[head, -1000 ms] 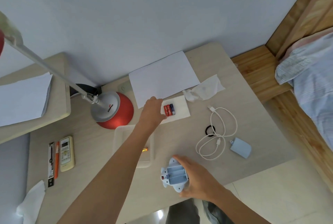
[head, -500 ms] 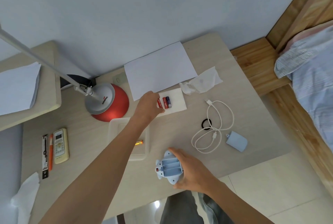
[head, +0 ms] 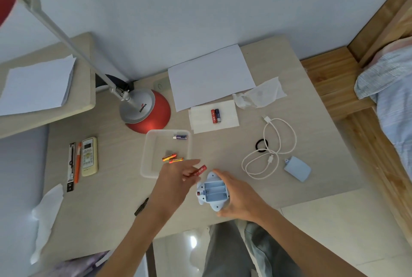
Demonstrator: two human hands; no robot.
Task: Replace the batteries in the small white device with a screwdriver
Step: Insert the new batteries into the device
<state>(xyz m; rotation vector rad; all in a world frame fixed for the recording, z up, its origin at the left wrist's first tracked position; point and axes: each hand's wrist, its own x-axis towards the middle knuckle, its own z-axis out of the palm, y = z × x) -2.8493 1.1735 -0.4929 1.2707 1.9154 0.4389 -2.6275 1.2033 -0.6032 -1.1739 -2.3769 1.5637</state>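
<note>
The small pale-blue and white device (head: 213, 191) lies face down near the desk's front edge, its battery bay open and empty. My right hand (head: 239, 198) grips its right side. My left hand (head: 176, 179) hovers just left of the device, pinching a red battery (head: 200, 170) that points toward the bay. Two fresh batteries (head: 215, 116), one red and one dark blue, rest on a white napkin (head: 200, 118) further back. A clear tray (head: 149, 154) holds three batteries (head: 172, 157). A dark screwdriver (head: 141, 207) lies on the desk, left of my left forearm.
A red desk lamp (head: 146, 111) stands behind the tray. A white sheet (head: 210, 76) and crumpled tissue (head: 259, 95) lie at the back. A white cable (head: 270, 149), black ring (head: 261, 144) and blue charger (head: 297, 168) sit right. A remote (head: 89, 156) and pens (head: 74, 165) lie left.
My left hand has picked a red battery off the napkin and carried it back toward the device; two batteries stay on the napkin. My right hand keeps its hold on the device.
</note>
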